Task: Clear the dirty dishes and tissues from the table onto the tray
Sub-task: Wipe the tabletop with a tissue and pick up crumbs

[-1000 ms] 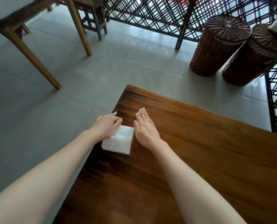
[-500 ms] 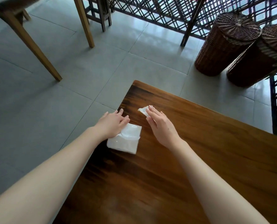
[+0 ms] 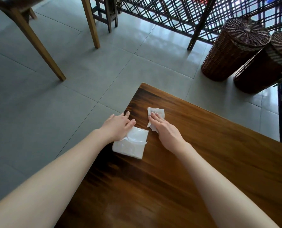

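A white tissue pack (image 3: 130, 146) lies near the left edge of the dark wooden table (image 3: 202, 162). My left hand (image 3: 118, 125) rests flat on the pack's far end, fingers straight and reaching past it onto the wood. A loose white tissue (image 3: 156, 113) lies spread on the table just right of it. My right hand (image 3: 164, 129) presses down on that tissue with straight fingers, covering its near half. No tray and no dishes are in view.
The table's far-left corner (image 3: 142, 85) is just beyond my hands, with grey tiled floor past it. Two brown wicker baskets (image 3: 232, 48) stand at the far right by a dark lattice screen (image 3: 178, 15). Wooden table legs (image 3: 38, 46) and a stool (image 3: 106, 14) stand at the far left.
The tissue under my right hand has spread out wider on the table, and my right hand now lies flatter on it. My left hand stays on the pack.
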### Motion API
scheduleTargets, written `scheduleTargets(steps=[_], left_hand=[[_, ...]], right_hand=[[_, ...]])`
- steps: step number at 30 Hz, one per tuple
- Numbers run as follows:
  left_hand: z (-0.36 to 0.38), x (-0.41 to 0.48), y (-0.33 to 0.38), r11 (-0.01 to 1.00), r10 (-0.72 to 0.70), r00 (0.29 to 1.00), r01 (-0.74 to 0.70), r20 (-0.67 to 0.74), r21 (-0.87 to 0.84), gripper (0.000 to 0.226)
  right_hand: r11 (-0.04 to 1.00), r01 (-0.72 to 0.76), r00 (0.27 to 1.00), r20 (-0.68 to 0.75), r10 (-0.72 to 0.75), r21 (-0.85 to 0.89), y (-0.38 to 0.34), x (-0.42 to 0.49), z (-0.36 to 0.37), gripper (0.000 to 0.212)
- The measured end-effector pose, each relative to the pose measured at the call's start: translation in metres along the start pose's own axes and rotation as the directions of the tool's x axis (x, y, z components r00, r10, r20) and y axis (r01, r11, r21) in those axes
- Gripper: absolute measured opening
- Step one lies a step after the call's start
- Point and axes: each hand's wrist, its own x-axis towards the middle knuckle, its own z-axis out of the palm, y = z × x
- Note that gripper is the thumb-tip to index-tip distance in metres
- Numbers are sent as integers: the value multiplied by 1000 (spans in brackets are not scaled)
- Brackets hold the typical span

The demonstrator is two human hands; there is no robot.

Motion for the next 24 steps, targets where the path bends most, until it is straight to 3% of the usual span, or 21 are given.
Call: scheduleTargets(steps=[9, 16, 21, 24], left_hand=[[1, 0, 2, 1000, 1, 1000, -1, 19, 15, 51], [1, 2, -2, 1000, 17, 1000, -16, 18, -6, 50], [3, 3, -5, 1000, 22, 999, -22, 26, -4, 48], [4, 3, -6, 1000, 20, 999, -20, 29, -13, 48]], right_hand=[[999, 32, 991, -132, -29, 24, -2, -4, -4, 39], [987, -128, 954, -262, 149, 94, -7, 44, -8, 40], [989, 144, 985, -104, -139, 43, -7, 21, 4, 36], [975, 218, 975, -45, -217, 36, 8, 21, -1, 43]])
